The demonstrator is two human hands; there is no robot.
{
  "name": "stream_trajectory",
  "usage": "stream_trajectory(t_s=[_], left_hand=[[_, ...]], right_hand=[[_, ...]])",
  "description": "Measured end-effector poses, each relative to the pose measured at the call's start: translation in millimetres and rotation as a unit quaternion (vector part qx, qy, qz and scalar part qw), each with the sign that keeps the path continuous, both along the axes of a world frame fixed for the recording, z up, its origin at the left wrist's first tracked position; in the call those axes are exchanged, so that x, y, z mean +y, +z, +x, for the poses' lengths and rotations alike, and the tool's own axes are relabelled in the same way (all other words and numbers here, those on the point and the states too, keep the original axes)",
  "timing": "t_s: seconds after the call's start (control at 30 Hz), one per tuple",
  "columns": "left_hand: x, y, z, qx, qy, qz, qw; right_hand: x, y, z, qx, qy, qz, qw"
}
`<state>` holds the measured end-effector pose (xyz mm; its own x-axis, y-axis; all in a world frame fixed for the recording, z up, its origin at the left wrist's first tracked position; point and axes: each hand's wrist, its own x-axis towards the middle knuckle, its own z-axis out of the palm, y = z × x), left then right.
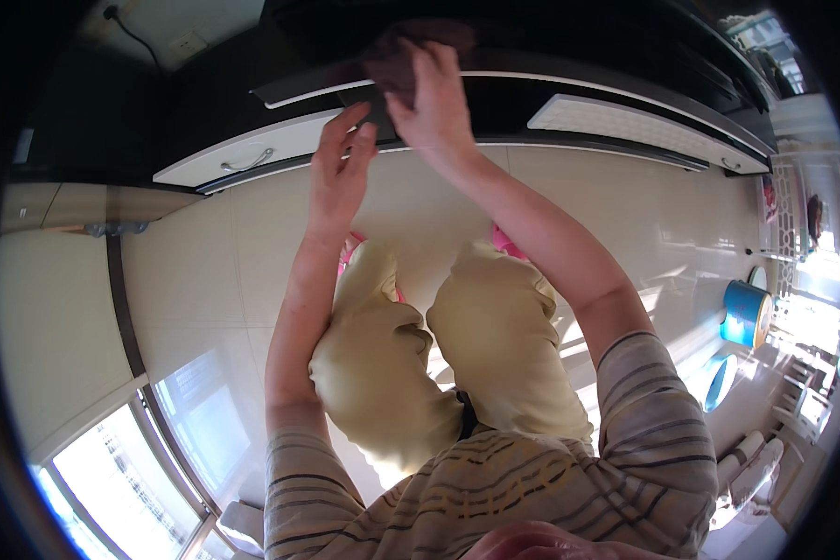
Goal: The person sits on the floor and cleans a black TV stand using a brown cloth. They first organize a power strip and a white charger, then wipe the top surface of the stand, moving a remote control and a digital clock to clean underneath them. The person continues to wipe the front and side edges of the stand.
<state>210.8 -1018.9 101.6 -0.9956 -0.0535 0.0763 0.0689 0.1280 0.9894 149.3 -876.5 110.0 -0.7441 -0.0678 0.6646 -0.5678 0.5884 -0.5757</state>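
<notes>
My right hand (436,101) reaches forward onto a dark purplish-brown cloth (397,65), which it grips against the glossy black cabinet (541,42). The cloth is bunched under and around my fingers, and part of it hangs over the white front edge. To the left, my left hand (339,170) is held in front of the cabinet's lower part. Its fingers are loosely bent and apart, with nothing in them. Just beyond it is a white drawer front (191,170) with a curved metal handle (248,161).
A white textured drawer (639,131) juts at the right. Pale glossy tiles (252,215) lie below the cabinet. On the right stand a blue tub (746,314) and a blue-and-white basin (719,383). A bright window (121,481) is at the lower left.
</notes>
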Motion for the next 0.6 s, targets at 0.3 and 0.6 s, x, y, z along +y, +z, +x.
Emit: stream_trajectory(t_s=[0.3, 0.6], left_hand=[[-33.7, 38.9, 11.1, -0.036, 0.100, 0.032, 0.994], [16.2, 58.9, -24.0, 0.103, -0.060, -0.195, 0.973]], right_hand=[[-53.1, 27.9, -15.1, -0.266, 0.250, -0.164, 0.916], [170.3, 46.4, -12.9, -0.075, -0.076, -0.065, 0.992]])
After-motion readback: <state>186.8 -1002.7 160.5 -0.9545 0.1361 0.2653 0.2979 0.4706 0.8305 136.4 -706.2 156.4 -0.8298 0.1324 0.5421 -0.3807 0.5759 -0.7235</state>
